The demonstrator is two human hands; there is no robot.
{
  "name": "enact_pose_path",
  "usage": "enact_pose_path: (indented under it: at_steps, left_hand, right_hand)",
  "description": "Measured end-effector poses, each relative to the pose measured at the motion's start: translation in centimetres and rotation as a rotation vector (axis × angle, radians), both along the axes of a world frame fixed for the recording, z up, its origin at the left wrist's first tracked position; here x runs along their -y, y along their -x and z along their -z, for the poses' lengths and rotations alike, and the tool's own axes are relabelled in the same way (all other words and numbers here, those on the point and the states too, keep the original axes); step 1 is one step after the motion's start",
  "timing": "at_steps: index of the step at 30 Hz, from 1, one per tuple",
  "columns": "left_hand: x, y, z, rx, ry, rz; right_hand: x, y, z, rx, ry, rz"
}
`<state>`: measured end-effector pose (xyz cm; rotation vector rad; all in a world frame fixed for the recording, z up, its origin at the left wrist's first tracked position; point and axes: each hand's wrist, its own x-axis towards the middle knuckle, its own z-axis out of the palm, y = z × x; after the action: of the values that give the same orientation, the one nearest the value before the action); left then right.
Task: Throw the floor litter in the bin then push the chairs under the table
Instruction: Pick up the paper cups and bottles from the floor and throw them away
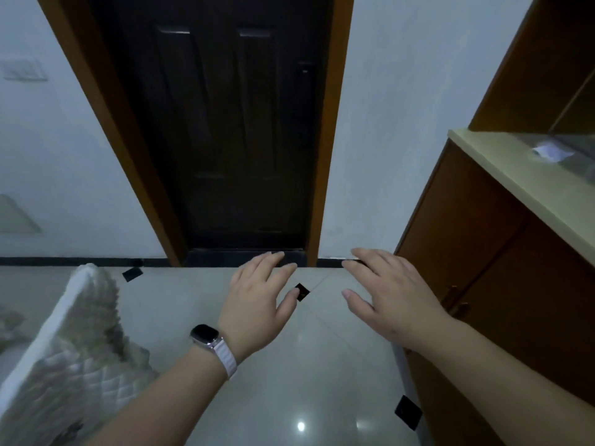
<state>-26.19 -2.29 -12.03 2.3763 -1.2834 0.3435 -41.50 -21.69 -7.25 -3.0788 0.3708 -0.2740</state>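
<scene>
Head view: the left hand (254, 304) and right hand (389, 297) are held out over the tiled floor (306, 381), fingers apart and relaxed, nothing gripped. No litter, bin or chairs are shown, so the room is best scanned before stooping.

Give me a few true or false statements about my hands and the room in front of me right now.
1. The left hand and the right hand both hold nothing, fingers spread. True.
2. The watch sits on the right wrist. False: it is on the left wrist.
3. The dark door ahead is closed. True.
4. The wooden cabinet stands on the left. False: it stands on the right.
5. A quilted cushion shows at the left. True.
</scene>
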Motion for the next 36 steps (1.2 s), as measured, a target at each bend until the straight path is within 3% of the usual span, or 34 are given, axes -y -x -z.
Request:
enact_pose_path:
  at_steps: [12, 23, 36]
  left_hand:
    - [3.3, -15.4, 1.8, -0.004, -0.148, -0.199]
    - [10.0, -32.1, -3.5, 0.053, -0.243, -0.536]
    - [3.0, -42.8, -0.7, 0.018, -0.166, -0.760]
  right_hand:
    - [7.0, -20.3, 3.2, 0.040, -0.083, -0.182]
    - [14.7, -44.5, 1.1, 0.019, -0.084, -0.568]
    - [7.7, -61.6, 1.0, -0.079, -0.082, -0.815]
